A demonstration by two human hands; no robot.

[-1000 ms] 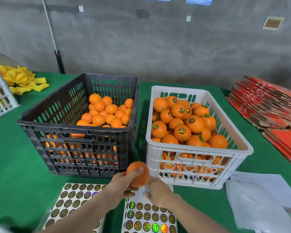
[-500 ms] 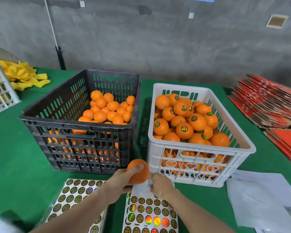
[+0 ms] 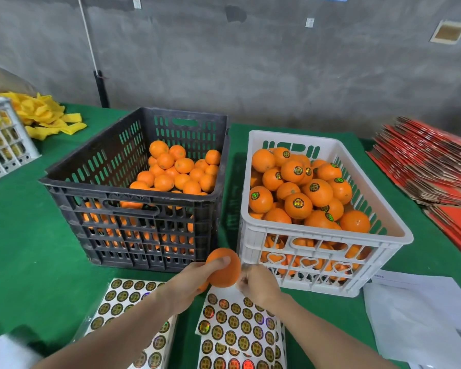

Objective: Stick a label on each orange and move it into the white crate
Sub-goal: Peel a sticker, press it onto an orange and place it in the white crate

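My left hand (image 3: 186, 286) holds one unlabelled orange (image 3: 222, 272) in front of the gap between the two crates. My right hand (image 3: 260, 286) has its fingertips pinched together against the orange's right side, apparently on a small label that barely shows. Below the hands lies a label sheet (image 3: 240, 334) of round holographic stickers, with a second sheet (image 3: 123, 302) to its left. The white crate (image 3: 253, 241) on the right is heaped with labelled oranges (image 3: 298, 205). The black crate (image 3: 133, 193) on the left holds plain oranges (image 3: 181, 169).
Everything stands on a green-covered table. Stacks of red flattened cartons (image 3: 431, 169) lie at the right, white papers (image 3: 421, 320) near the front right. Yellow foam nets (image 3: 43, 115) and another white crate (image 3: 3, 139) sit at the far left. A grey wall is behind.
My right hand has risen from the top of the label sheet to the orange's right side. The left hand has kept the orange almost still.
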